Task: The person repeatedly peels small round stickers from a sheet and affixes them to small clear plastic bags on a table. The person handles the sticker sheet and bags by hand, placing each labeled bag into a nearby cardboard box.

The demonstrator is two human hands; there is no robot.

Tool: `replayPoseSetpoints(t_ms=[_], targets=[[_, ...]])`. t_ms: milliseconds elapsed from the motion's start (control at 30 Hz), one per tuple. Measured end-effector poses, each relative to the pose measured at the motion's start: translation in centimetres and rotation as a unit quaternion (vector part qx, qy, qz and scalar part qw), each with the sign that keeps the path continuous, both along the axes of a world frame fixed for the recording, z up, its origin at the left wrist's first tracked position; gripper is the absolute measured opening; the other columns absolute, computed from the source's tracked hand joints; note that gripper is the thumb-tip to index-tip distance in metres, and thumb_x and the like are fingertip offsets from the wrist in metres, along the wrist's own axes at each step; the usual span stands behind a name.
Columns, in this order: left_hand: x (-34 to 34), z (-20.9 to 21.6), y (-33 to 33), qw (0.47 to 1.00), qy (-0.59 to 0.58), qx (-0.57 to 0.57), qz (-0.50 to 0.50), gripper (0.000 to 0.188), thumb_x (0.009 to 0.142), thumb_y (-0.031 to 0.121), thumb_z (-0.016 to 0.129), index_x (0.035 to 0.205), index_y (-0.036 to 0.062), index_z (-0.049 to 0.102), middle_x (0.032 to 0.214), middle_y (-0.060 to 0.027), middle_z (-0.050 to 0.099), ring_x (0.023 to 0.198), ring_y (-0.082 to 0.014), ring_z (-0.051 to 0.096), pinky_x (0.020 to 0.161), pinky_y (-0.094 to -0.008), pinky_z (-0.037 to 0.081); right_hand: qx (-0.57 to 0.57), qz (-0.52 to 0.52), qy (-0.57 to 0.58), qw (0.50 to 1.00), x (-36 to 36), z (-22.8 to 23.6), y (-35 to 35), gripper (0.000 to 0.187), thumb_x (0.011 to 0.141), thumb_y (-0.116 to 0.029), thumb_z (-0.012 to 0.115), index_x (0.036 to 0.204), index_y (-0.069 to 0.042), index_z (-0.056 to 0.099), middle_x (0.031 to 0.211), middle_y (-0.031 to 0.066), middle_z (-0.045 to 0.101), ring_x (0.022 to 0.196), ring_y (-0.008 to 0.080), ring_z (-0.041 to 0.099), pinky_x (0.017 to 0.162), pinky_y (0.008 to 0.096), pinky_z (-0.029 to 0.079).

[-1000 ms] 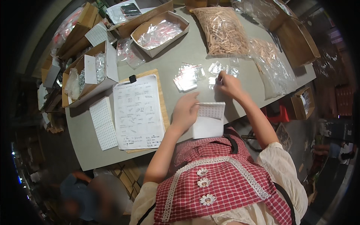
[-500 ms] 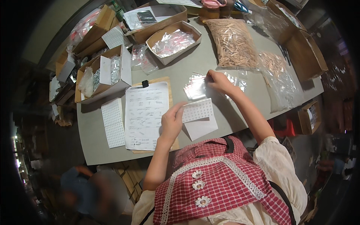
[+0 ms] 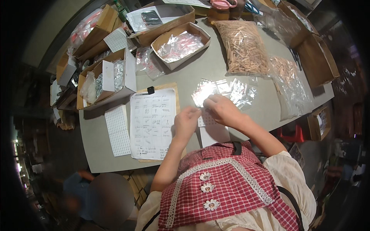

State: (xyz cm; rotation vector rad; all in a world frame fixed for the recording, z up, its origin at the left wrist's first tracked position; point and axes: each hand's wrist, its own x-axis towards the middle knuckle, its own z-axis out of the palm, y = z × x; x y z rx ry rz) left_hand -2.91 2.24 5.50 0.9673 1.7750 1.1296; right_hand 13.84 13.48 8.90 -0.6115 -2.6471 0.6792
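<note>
Here, left hand (image 3: 187, 122) holds sheet (image 3: 212, 131), right hand (image 3: 222, 110) over it

Illegible print on clipboard page (image 3: 152, 123), gridded side sheet (image 3: 116, 131) and in-hand label sheet (image 3: 208, 121).

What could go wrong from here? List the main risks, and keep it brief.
1. The small clear bags lie loose and overlapping just beyond the right hand, so a careless sweep might scatter them.
2. The printed sheet between that hand and the left hand looks thin, so it could crease if handled roughly.
</note>
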Motion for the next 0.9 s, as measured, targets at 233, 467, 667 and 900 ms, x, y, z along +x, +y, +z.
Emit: replayPoseSetpoints(t_ms=[233,467,667,900], targets=[[0.1,-1.3,0.5,1.0,-0.024,0.006,-0.018,0.015,0.097,0.013,0.069,0.094,-0.0009,0.069,0.066,0.002,0.063,0.061,-0.0034,0.053,0.057,-0.0219,0.044,0.085,-0.03,-0.015,0.996,0.1,-0.9,-0.9,0.026,0.074,-0.004,0.068,0.099,-0.004,0.06,0.094,0.0115,0.06,0.093,0.032,0.06,0.085,0.0408,0.049],[-1.4,-3.9,0.6,0.994,-0.109,-0.026,-0.014,0.019,0.09,0.02,0.074,0.094,0.0014,0.074,0.078,-0.0075,0.075,0.067,-0.0111,0.063,0.061,-0.0284,0.049,0.183,0.066,-0.024,0.981,0.2,-0.5,-1.0,0.023,0.081,-0.014,0.062,0.101,-0.004,0.063,0.095,0.0076,0.06,0.093,0.0246,0.059,0.086,0.0352,0.049],[-1.5,-3.2,0.5,0.966,-0.254,-0.045,0.011,0.017,0.089,0.019,0.075,0.086,0.0024,0.074,0.067,0.0038,0.059,0.059,-0.0061,0.048,0.053,-0.0242,0.037,0.21,0.176,-0.036,0.961,0.0,-0.5,0.2,0.025,0.077,-0.015,0.065,0.099,-0.004,0.064,0.096,0.0088,0.06,0.094,0.025,0.059,0.087,0.0357,0.049],[-2.1,-4.7,-0.5,0.983,-0.176,-0.044,0.04,0.025,0.09,0.027,0.075,0.094,0.002,0.074,0.073,-0.0006,0.067,0.065,-0.0088,0.056,0.061,-0.0264,0.045,-0.258,-0.082,0.004,0.963,-0.1,-0.8,7.2,0.016,0.092,-0.014,0.068,0.102,-0.001,0.068,0.085,0.0075,0.068,0.076,0.0127,0.061,0.07,0.0317,0.05]])
